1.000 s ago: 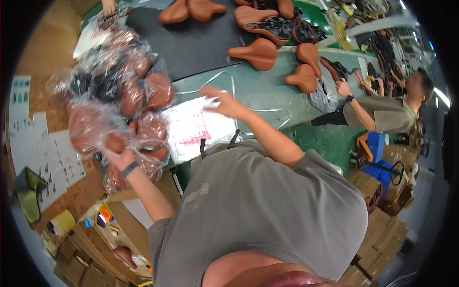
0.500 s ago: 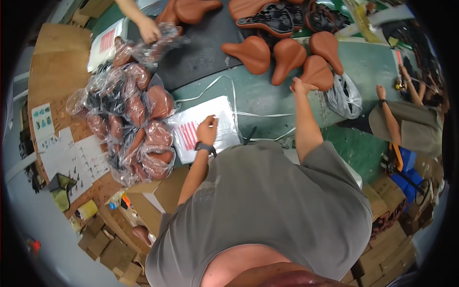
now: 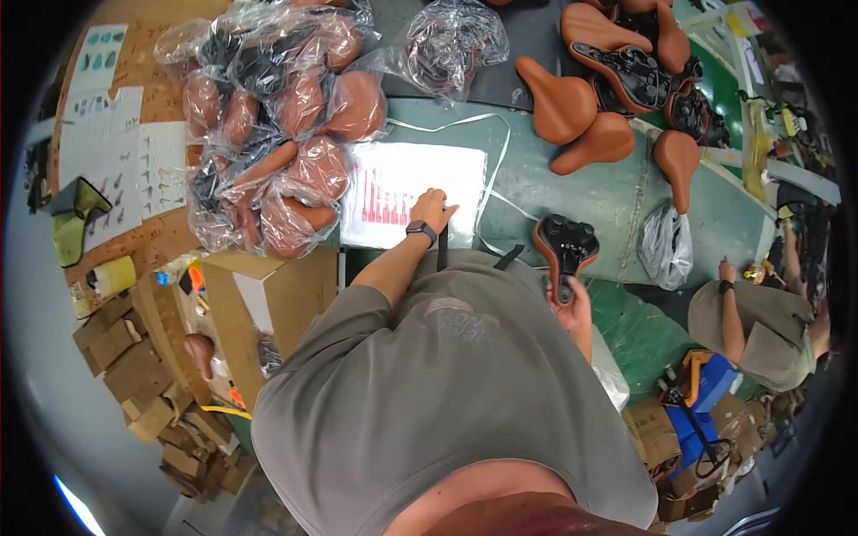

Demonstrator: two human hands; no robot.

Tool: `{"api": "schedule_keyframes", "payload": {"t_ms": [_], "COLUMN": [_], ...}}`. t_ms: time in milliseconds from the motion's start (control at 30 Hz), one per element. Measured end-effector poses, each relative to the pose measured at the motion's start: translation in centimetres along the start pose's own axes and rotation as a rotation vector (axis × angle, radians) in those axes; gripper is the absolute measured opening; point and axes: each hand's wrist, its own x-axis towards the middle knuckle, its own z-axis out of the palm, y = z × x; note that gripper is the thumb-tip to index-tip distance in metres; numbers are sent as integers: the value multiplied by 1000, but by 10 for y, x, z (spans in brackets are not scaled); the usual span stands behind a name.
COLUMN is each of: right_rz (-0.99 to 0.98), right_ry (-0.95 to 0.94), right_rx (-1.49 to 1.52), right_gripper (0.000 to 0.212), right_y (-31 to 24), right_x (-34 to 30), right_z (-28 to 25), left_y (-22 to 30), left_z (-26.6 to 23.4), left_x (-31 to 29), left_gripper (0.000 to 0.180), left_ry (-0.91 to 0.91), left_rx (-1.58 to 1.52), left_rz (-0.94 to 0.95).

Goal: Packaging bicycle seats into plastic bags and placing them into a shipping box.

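Note:
My right hand (image 3: 573,309) grips a brown bicycle saddle (image 3: 567,248) by its narrow nose, close to my body. The saddle's black underside faces up. Flat on a stack of clear plastic bags (image 3: 465,170) with red print lies my left hand (image 3: 433,211), its thumb apart from its bent fingers. To the left of the stack is a big pile of bagged brown saddles (image 3: 299,107). Several unwrapped saddles (image 3: 559,103) sit at the far right of the bench, some upside down.
A bagged saddle (image 3: 451,49) lies on the black mat beyond the bags. White strap (image 3: 500,147) loops across the green bench (image 3: 447,114). A grey plastic bag (image 3: 667,248) hangs at the bench's right edge. An open carton (image 3: 304,290) stands at my left; a co-worker (image 3: 760,330) is at right.
My right hand has drawn a saddle from the group toward my body and turned it underside up. My left hand stays on the bags. The co-worker's hand at far left has left the view.

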Motion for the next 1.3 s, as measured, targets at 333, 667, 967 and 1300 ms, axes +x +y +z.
{"api": "schedule_keyframes", "payload": {"t_ms": [333,667,967,1300], "right_rz": [-16,-365,148,-32], "right_ry": [202,-201,-576,-665], "right_rx": [-490,-763,-719,-397], "right_gripper": [44,44,36,55], "right_y": [57,177,269,232], "right_x": [64,17,67,22], "right_z": [24,132,271,314], "left_y": [-17,-107,-89,-110], "left_z": [-9,-79,-235,-369], "left_x": [-27,-7,-108,-134], "left_gripper": [25,25,20,20], "left_ry": [178,-210,-206,251], "left_rx": [155,-556,-1043,-2167], "left_rz": [109,153,121,-244]}}
